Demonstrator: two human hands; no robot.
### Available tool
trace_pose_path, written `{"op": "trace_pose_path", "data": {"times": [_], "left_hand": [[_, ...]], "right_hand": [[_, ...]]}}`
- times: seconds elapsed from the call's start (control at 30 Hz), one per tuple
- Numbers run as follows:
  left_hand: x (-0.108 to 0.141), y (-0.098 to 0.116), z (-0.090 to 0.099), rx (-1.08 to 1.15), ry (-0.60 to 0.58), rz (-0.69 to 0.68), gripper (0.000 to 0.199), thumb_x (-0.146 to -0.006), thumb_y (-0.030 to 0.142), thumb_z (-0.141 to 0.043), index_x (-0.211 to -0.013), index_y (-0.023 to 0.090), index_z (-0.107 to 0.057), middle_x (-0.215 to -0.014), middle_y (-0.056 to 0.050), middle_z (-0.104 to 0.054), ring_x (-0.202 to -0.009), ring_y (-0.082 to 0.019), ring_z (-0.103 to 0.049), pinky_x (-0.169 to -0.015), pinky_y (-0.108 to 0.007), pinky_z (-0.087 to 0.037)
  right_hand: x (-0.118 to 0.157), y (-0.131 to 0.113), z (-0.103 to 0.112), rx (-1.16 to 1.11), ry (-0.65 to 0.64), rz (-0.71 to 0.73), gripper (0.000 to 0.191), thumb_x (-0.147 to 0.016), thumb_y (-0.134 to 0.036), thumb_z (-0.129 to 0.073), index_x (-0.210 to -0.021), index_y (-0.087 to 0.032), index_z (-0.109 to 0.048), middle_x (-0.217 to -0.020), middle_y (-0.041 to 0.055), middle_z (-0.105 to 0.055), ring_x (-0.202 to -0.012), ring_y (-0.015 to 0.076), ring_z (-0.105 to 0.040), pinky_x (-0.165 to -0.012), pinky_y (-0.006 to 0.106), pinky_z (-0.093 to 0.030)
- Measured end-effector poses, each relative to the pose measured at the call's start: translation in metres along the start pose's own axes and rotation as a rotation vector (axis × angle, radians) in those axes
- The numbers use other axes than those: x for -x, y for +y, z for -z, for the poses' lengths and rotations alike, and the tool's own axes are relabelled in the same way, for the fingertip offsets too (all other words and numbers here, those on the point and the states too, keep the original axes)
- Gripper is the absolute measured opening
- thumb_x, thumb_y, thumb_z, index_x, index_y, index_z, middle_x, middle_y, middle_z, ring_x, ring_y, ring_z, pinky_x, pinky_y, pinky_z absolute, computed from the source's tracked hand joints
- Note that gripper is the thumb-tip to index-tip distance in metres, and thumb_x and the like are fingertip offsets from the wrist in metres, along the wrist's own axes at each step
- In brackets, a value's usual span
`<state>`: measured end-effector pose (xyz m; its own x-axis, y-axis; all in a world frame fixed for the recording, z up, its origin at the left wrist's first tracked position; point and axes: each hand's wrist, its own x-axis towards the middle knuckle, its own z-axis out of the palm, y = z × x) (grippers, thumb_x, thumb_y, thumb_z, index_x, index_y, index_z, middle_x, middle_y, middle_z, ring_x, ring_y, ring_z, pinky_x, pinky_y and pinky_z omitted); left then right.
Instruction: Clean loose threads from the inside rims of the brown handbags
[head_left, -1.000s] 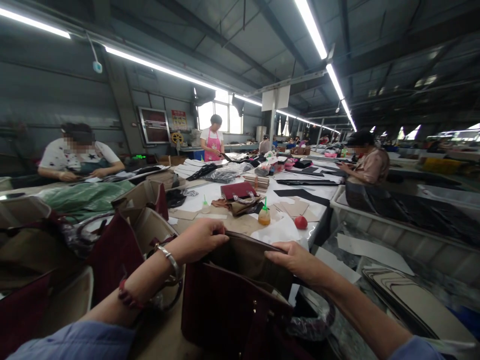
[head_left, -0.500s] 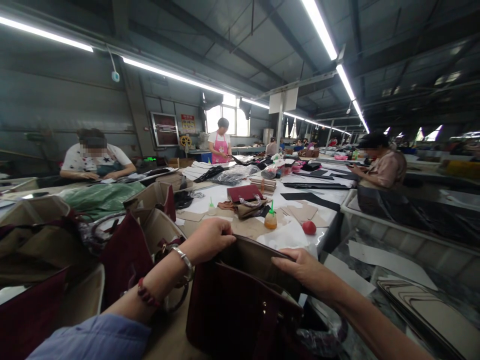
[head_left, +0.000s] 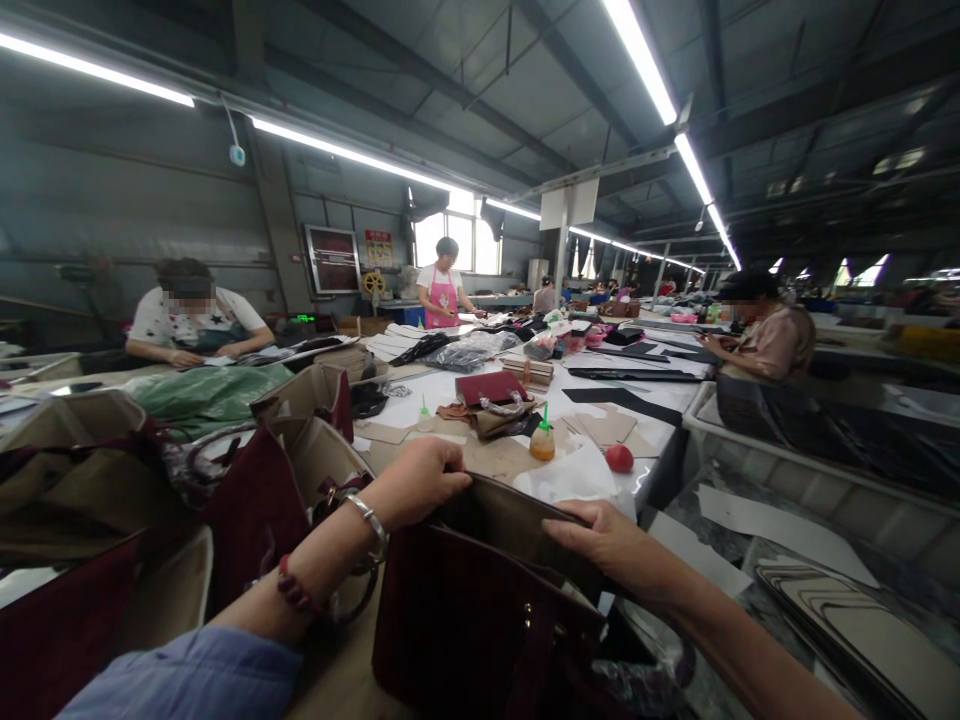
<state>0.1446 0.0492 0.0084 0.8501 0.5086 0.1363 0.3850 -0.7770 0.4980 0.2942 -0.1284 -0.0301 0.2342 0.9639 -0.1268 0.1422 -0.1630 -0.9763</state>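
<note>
In front of me a dark red handbag (head_left: 457, 610) stands upright with its mouth open and its brown lining showing. My left hand (head_left: 424, 480) pinches the far rim at its left end, thumb and fingers closed on the edge. Farther right along that same rim, my right hand (head_left: 600, 535) grips with the thumb on the inner side and the fingers hidden behind the panel. A plastic-wrapped handle (head_left: 637, 675) hangs at the bag's lower right. Close to my left forearm is another dark red bag (head_left: 251, 510), open at the top.
More unfinished bags (head_left: 67, 600) crowd the left. Ahead on the table are a glue bottle (head_left: 542, 440) with a green tip, a red ball-like object (head_left: 619, 458) and a small red bag (head_left: 480, 388). A white bin (head_left: 780, 460) and stacked panels (head_left: 862, 630) stand right. Co-workers sit and stand around.
Both hands keep the same hold on the bag's rim, and the bag stays in place. The view has shifted very slightly. The co-worker in the pink apron has moved an arm outward.
</note>
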Motion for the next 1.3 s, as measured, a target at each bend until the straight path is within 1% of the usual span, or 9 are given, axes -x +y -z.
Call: {"op": "trace_pose_path", "data": {"times": [0.23,0.43,0.53,0.67,0.77,0.83,0.93,1.1,1.3], "left_hand": [[0.002,0.005,0.003,-0.016,-0.005,-0.02,0.015,-0.067,0.026,-0.049,-0.06,0.015,-0.056,-0.055,0.002,-0.051,-0.056,-0.011,-0.046,-0.051,-0.021,-0.03],[0.004,0.006,0.004,0.007,-0.037,-0.007,0.012,-0.066,0.024,-0.049,-0.061,0.015,-0.056,-0.055,0.002,-0.051,-0.055,-0.011,-0.046,-0.05,-0.02,-0.03],[0.005,0.007,0.004,0.005,-0.034,-0.013,0.011,-0.065,0.023,-0.049,-0.059,0.016,-0.055,-0.054,0.003,-0.05,-0.054,-0.011,-0.045,-0.049,-0.02,-0.029],[0.007,0.005,0.005,-0.019,-0.014,-0.013,0.011,-0.065,0.022,-0.049,-0.058,0.016,-0.054,-0.053,0.003,-0.05,-0.055,-0.011,-0.045,-0.05,-0.021,-0.029],[0.01,0.002,0.007,-0.019,-0.011,-0.016,0.011,-0.066,0.022,-0.049,-0.059,0.016,-0.054,-0.054,0.002,-0.05,-0.056,-0.012,-0.046,-0.05,-0.021,-0.029],[0.011,0.002,0.007,-0.01,-0.013,-0.02,0.011,-0.066,0.022,-0.049,-0.059,0.016,-0.055,-0.055,0.002,-0.05,-0.056,-0.012,-0.046,-0.051,-0.021,-0.029],[0.012,0.003,0.007,0.0,-0.016,-0.034,0.01,-0.066,0.021,-0.049,-0.059,0.016,-0.055,-0.055,0.002,-0.051,-0.056,-0.011,-0.046,-0.051,-0.021,-0.029],[0.011,0.006,0.008,0.002,-0.023,-0.044,0.01,-0.066,0.02,-0.05,-0.059,0.016,-0.054,-0.054,0.003,-0.051,-0.055,-0.011,-0.045,-0.05,-0.02,-0.029],[0.01,0.006,0.008,-0.015,-0.021,-0.049,0.011,-0.068,0.02,-0.049,-0.058,0.016,-0.053,-0.054,0.004,-0.049,-0.055,-0.01,-0.043,-0.049,-0.019,-0.027]], "right_hand": [[0.0,-0.003,0.001,0.102,0.017,-0.019,0.031,-0.071,-0.042,-0.057,-0.078,-0.012,-0.058,-0.065,0.0001,-0.057,-0.053,0.0094,-0.047,-0.046,0.018,-0.033],[-0.001,-0.008,0.004,0.257,0.002,-0.011,0.029,-0.074,-0.04,-0.053,-0.082,-0.013,-0.059,-0.066,-0.0003,-0.055,-0.054,0.0095,-0.046,-0.047,0.018,-0.033],[-0.005,-0.017,0.006,0.446,-0.037,0.012,0.027,-0.074,-0.038,-0.052,-0.077,-0.012,-0.059,-0.064,-0.0003,-0.053,-0.054,0.0099,-0.044,-0.046,0.019,-0.031],[-0.015,-0.031,0.002,0.529,-0.121,0.086,0.025,-0.077,-0.035,-0.047,-0.082,-0.014,-0.06,-0.067,-0.0001,-0.054,-0.057,0.0113,-0.044,-0.05,0.02,-0.033],[-0.022,-0.034,-0.003,0.632,-0.098,0.126,0.026,-0.078,-0.034,-0.044,-0.068,-0.014,-0.057,-0.058,-0.0015,-0.047,-0.053,0.0102,-0.038,-0.048,0.021,-0.029],[-0.024,-0.033,-0.005,0.673,-0.077,0.12,0.027,-0.078,-0.034,-0.043,-0.062,-0.014,-0.053,-0.055,-0.0024,-0.042,-0.051,0.0095,-0.035,-0.045,0.021,-0.027],[-0.022,-0.03,-0.004,0.637,-0.077,0.087,0.025,-0.077,-0.033,-0.044,-0.063,-0.015,-0.053,-0.055,-0.0029,-0.041,-0.051,0.0091,-0.034,-0.045,0.02,-0.026],[-0.019,-0.029,-0.005,0.496,-0.094,0.015,0.021,-0.075,-0.032,-0.048,-0.069,-0.014,-0.055,-0.056,-0.0029,-0.046,-0.049,0.0083,-0.037,-0.044,0.019,-0.027],[-0.02,-0.026,-0.007,0.348,-0.081,-0.062,0.023,-0.071,-0.036,-0.054,-0.072,-0.013,-0.058,-0.059,-0.0018,-0.052,-0.049,0.0085,-0.041,-0.044,0.019,-0.029]]}}
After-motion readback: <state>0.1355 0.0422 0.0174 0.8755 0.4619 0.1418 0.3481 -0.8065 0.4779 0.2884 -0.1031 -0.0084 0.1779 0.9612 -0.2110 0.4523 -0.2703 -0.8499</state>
